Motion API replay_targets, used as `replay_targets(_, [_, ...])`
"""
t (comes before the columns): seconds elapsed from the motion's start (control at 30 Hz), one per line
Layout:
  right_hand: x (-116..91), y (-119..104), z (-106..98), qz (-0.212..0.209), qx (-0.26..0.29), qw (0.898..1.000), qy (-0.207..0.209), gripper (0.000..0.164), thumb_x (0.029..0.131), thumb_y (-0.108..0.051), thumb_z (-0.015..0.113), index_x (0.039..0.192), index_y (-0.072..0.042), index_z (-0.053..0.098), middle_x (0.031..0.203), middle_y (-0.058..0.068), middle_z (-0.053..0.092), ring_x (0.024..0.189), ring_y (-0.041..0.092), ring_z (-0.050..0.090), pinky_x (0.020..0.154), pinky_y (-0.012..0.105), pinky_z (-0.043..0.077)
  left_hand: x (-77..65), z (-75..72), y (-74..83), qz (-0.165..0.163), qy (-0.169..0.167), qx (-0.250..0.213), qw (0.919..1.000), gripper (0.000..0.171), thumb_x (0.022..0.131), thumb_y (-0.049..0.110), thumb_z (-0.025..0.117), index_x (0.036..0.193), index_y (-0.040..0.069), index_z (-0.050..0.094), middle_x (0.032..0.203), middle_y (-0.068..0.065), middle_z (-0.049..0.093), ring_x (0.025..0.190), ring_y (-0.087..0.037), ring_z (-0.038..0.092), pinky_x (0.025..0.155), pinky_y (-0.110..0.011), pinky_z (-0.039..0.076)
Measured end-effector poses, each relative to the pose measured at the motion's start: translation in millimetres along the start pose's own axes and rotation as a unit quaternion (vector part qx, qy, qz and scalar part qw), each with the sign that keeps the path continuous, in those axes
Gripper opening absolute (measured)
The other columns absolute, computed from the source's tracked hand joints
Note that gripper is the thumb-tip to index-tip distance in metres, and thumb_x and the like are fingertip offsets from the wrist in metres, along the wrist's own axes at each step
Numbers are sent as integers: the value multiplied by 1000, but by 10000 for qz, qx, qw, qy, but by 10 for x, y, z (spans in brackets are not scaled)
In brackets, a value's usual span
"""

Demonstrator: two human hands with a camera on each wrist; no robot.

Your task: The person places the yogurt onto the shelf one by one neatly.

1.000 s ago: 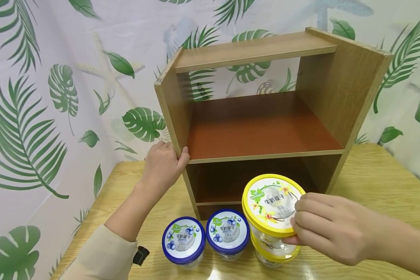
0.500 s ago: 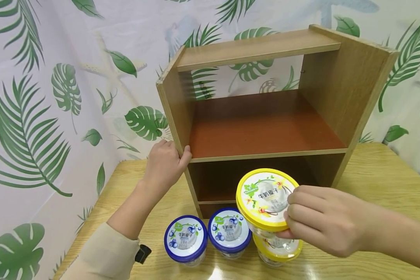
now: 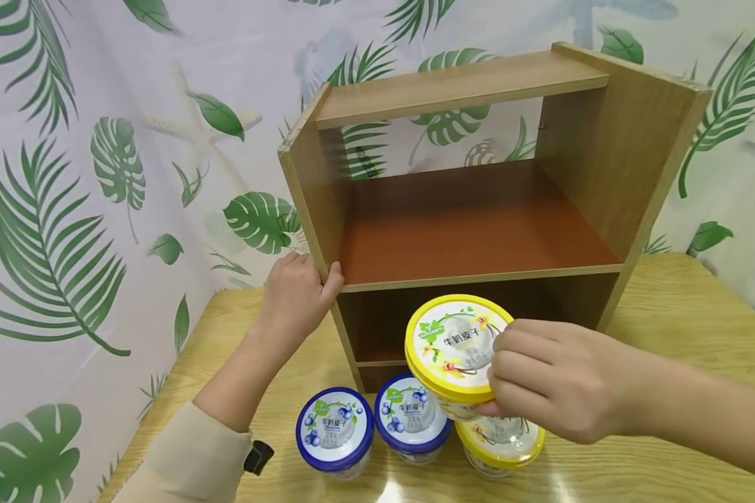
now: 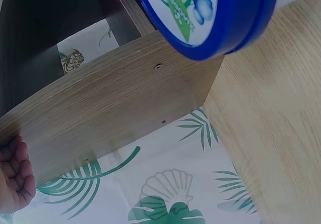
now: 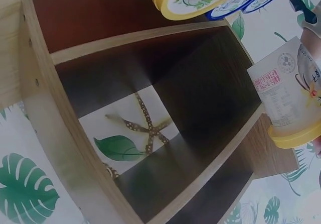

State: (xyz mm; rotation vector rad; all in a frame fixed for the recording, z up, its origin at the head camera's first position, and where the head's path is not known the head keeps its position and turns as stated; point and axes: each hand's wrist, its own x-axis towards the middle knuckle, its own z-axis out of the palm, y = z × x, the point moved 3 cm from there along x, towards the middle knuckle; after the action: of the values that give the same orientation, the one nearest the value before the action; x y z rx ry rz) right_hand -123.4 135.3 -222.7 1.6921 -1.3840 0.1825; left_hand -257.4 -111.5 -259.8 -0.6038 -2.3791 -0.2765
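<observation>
My right hand [image 3: 554, 377] holds a yellow-lidded tub [image 3: 456, 346] by the right side of its lid, raised in front of the wooden shelf unit [image 3: 478, 278]. Its printed wall shows in the right wrist view, where the tub [image 5: 283, 91] appears with the yellow lid downward. Below it stands another yellow-lidded tub [image 3: 506, 447] on the table, partly covered by the held one and the hand. My left hand [image 3: 297, 293] grips the left side panel of the shelf unit, thumb at the front edge; in the left wrist view its curled fingers [image 4: 19, 169] lie against the panel's outer face.
Two blue-lidded tubs, one at left [image 3: 335, 427] and one in the middle [image 3: 413, 413], stand on the wood-grain table [image 3: 692, 335] before the shelf unit. The unit has a red-brown upper shelf [image 3: 472, 223] and darker compartments below. Leaf-patterned cloth [image 3: 182, 140] hangs behind.
My right hand has carried the yellow-lidded tub left and slightly up, away from above the other yellow-lidded tub. The left hand keeps its grip on the shelf unit.
</observation>
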Motion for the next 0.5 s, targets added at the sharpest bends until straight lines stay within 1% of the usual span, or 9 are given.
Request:
replay_targets(0.27, [111,80,21,268,21,9995,-176,33,97,-18,51,66,-7,47,67,1,44,62,17,45,57,23,39,-54,9,-34,-71,-6,-4,10000,37,91,23,50,63,1,59,51,-7,53,59,-25,54,61,-36,45])
replay_targets(0.37, [122,98,24,298,4,9994,-175,33,97,-19,52,66,-8,47,67,1,44,63,17,46,57,23,40,-54,12,-34,-81,-55,-1,10000,37,91,24,50,65,0,61,52,-7,55,59,-25,55,61,-36,46])
replay_targets(0.5, [149,110,31,239,-27,9995,-189,31,97,-19,52,68,-7,49,68,2,46,64,18,47,58,24,41,-47,6,-27,-99,-77,12,9999,37,91,24,50,65,0,62,52,-7,55,59,-25,54,60,-35,46])
